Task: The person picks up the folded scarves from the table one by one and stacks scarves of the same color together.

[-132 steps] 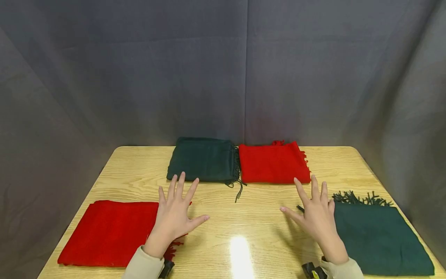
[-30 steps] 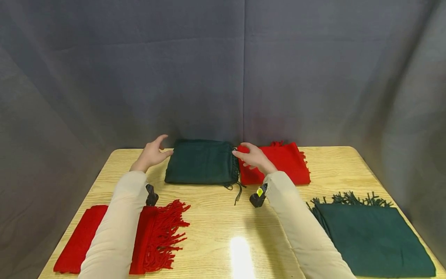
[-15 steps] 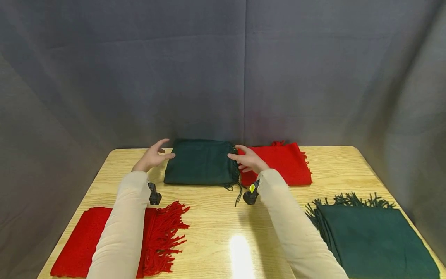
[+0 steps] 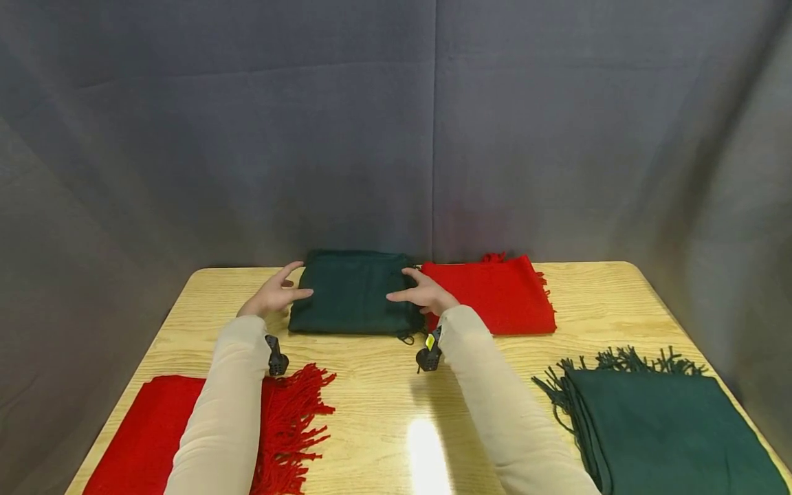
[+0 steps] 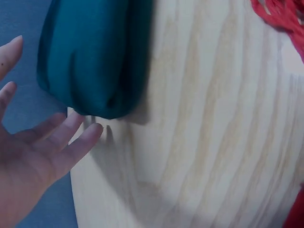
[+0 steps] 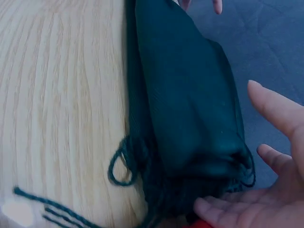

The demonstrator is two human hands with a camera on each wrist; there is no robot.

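Observation:
A dark green folded scarf (image 4: 355, 292) lies at the back of the table, fringed at its right end. Beside its left end is my left hand (image 4: 270, 294), thumb and fingers spread apart; in the left wrist view its fingertips (image 5: 92, 133) are right at the scarf's folded end. At the fringed end is my right hand (image 4: 430, 293), its thumb overlapping the scarf in the head view. Seen from the right wrist, the fingertips (image 6: 206, 209) reach under the fringe while the thumb stays raised off the cloth. Neither hand grips it.
A red folded scarf (image 4: 501, 299) lies right of the green one. Another red scarf (image 4: 139, 440), fringed, lies front left, partly under my left forearm in view. A second green scarf (image 4: 674, 426) lies front right. A grey curtain (image 4: 371, 137) hangs behind the wooden table (image 4: 365, 399).
Both hands have gone from above the front of the table to the two ends of the back green scarf. In the last second, the right hand has moved left, closer to the scarf.

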